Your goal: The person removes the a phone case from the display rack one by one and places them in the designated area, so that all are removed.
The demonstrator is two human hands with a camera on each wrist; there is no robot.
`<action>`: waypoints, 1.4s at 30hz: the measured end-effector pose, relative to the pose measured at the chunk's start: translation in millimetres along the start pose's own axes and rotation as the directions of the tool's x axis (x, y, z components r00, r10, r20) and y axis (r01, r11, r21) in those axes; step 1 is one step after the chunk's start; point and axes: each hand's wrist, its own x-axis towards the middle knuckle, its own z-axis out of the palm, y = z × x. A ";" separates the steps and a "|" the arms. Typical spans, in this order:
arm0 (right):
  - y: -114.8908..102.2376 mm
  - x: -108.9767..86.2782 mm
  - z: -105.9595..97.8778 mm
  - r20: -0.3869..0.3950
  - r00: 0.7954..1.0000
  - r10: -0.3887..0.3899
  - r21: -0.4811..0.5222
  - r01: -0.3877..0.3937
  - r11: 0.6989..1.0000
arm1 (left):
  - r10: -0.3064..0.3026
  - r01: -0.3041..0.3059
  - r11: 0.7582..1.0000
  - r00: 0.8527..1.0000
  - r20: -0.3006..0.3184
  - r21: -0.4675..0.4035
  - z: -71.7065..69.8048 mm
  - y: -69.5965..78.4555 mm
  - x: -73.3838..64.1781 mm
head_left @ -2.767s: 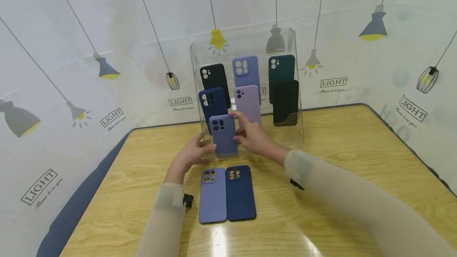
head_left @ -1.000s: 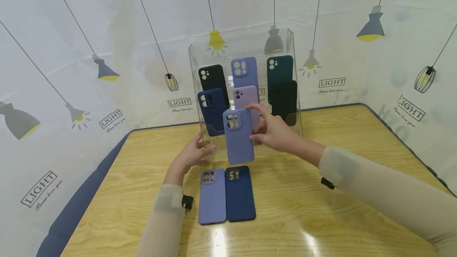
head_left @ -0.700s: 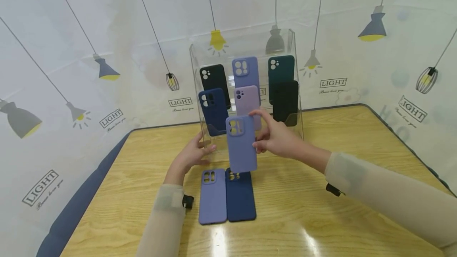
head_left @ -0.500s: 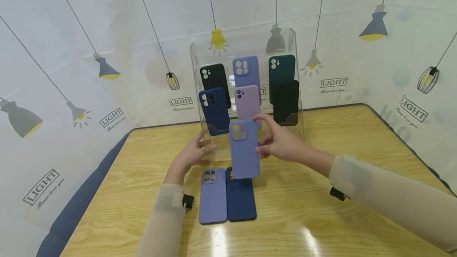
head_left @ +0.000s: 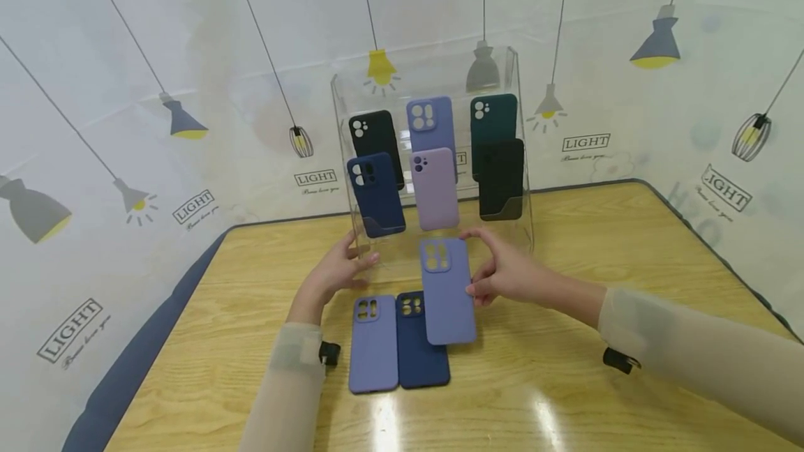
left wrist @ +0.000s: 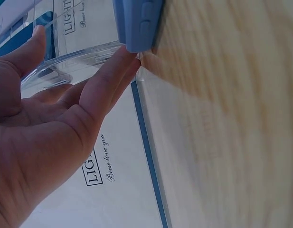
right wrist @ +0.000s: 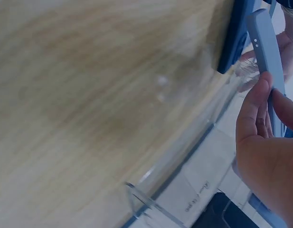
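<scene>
1. You have drawn the held purple case [head_left: 449,298] away from the low left part of the clear stand [head_left: 511,65], nearer and to the right. For the work in hand, it looks free of the stand but not laid down.
2. Your right hand [head_left: 505,274] pinches that case by its right side, thumb low on the edge and a finger at the far right corner. It is tilted, camera cutouts at the far end, and seems clear of the bench [head_left: 220,354].
3. Below it, the flat navy case [head_left: 411,351] is partly covered from the head view; contact looks unlikely. The flat purple case [head_left: 373,351] lies just beside the navy one, on its left.
4. Your left hand [head_left: 336,267] has stayed at the stand's left edge, fingers fairly straight and thumb well apart, seemingly steadying it.
5. Six cases have kept their places: far black [head_left: 380,145], far purple [head_left: 440,131] and dark green [head_left: 496,124]; nearer, upright navy [head_left: 380,194], pale lilac [head_left: 435,190] and near black [head_left: 501,180].
</scene>
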 end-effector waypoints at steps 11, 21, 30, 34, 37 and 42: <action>15.5 -10.4 -0.5 0.052 0.994 0.091 0.094 -0.095 0.991 | 0.002 -0.002 1.000 1.000 -0.005 0.009 -0.3 0.9 -0.2; 29.1 -16.9 -1.9 0.109 0.981 0.159 0.161 -0.175 0.971 | 0.004 -0.004 1.000 1.000 0.005 0.012 -3.7 -1.4 6.6; 36.3 -19.0 -0.7 0.141 0.970 0.201 0.162 -0.223 0.961 | 0.001 -0.001 1.000 1.000 0.001 0.005 -2.4 -1.2 6.2; 39.1 -18.1 0.7 0.145 0.969 0.201 0.160 -0.224 0.962 | -0.008 0.008 1.000 1.000 -0.006 -0.003 -2.3 -2.3 5.4; 40.9 -17.6 2.7 0.146 0.967 0.207 0.158 -0.229 0.960 | -0.011 0.010 1.000 1.000 -0.005 -0.007 -1.5 -3.1 4.8; 41.2 -18.4 4.6 0.148 0.964 0.219 0.156 -0.242 0.958 | -0.001 0.001 1.000 1.000 -0.003 -0.001 -0.1 -2.2 2.5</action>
